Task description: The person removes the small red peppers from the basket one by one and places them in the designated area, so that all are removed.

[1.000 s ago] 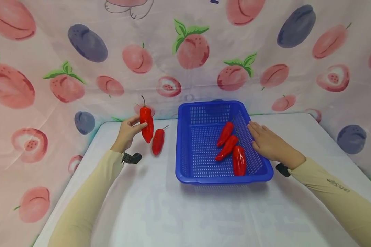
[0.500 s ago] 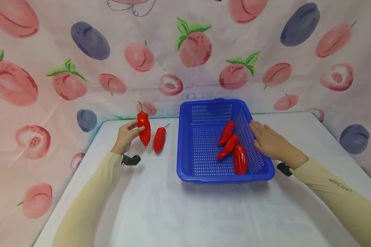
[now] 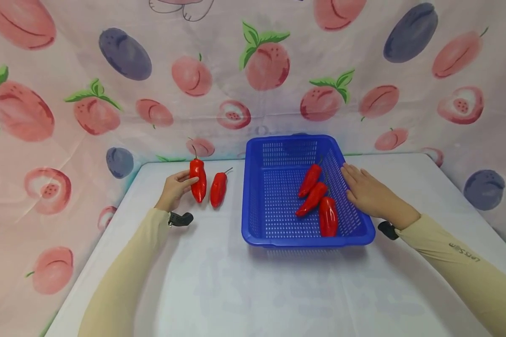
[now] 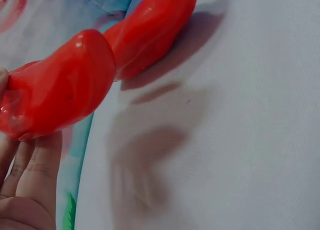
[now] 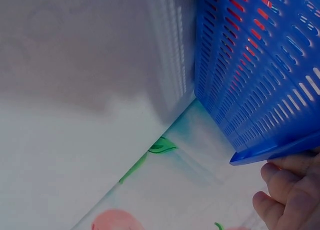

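Note:
The left hand pinches a red pepper between thumb and fingers, its stem pointing up. Just right of it a second red pepper lies on the table. In the left wrist view the held pepper overlaps the other pepper. A blue basket contains three red peppers. Against the basket's right rim rests the right hand, fingers extended; the right wrist view has its fingers touching the rim.
The white table extends in front of the basket. A fruit-patterned cloth hangs behind the table and along its sides. A dark device is strapped at each wrist.
The left hand has lowered its pepper toward the table, close beside the lying one. The right hand stays at the basket's rim, and the head view has shifted slightly.

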Demonstrator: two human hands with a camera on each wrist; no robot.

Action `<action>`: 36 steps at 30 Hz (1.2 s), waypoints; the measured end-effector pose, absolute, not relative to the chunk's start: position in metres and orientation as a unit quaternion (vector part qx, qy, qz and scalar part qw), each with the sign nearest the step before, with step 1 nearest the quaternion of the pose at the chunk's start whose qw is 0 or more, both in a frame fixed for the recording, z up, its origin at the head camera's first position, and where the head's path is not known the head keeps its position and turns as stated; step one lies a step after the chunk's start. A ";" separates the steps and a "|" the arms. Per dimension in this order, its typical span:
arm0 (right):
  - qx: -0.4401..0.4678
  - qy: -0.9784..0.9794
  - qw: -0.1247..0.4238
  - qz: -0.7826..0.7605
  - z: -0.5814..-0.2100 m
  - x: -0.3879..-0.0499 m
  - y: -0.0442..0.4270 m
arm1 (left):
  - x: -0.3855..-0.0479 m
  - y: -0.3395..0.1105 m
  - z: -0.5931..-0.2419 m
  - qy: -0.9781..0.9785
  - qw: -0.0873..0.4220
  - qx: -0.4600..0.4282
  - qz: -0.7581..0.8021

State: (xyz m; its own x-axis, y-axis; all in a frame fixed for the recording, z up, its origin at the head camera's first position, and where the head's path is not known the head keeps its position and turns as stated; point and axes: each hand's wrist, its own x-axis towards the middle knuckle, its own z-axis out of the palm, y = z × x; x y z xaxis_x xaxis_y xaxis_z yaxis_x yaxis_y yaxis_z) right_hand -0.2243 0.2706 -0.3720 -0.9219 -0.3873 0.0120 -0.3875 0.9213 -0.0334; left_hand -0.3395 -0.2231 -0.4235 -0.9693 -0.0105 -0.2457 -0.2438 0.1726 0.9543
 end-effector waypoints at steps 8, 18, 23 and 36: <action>0.194 -0.981 0.000 0.025 -0.375 -0.225 0.271 | -0.341 -0.224 -0.432 0.762 0.110 -0.082 0.632; 0.196 -0.980 0.003 0.025 -0.374 -0.225 0.270 | -0.341 -0.224 -0.441 0.769 0.118 -0.091 0.622; 0.195 -0.981 -0.001 0.021 -0.373 -0.224 0.270 | -0.341 -0.225 -0.444 0.770 0.119 -0.093 0.620; 0.193 -0.981 0.002 0.018 -0.373 -0.224 0.271 | -0.349 -0.226 -0.448 0.777 0.130 -0.119 0.604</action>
